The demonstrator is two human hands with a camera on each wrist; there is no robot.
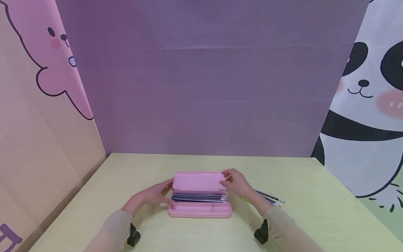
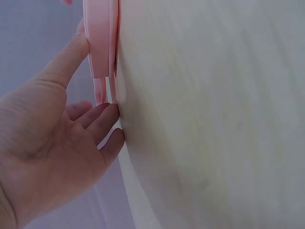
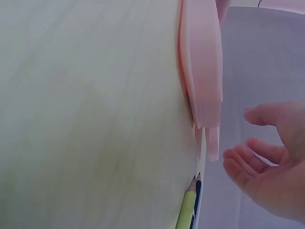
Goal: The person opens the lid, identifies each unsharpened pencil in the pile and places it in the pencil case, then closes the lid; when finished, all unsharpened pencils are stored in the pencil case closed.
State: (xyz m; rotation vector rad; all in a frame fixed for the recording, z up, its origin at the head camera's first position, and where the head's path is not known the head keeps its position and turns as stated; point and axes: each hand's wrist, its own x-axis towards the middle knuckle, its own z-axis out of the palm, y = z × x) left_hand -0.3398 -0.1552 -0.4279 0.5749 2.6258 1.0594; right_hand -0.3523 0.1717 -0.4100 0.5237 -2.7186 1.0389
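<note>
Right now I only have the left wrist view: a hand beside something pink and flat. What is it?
Observer: A pink pencil case, lid open, on a pale table.
Operator: Anything in it?
Observer: A row of dark pencils fills its long compartment; the small front compartments look empty.
Operator: Where is the other hand?
Observer: The right hand is at the lid's right end, fingers relaxed; its wrist view shows no grip. The left hand touches the left end.
Operator: Any loose pencils?
Observer: Yes, a few spare pencils lie on the table right of the case.
</note>
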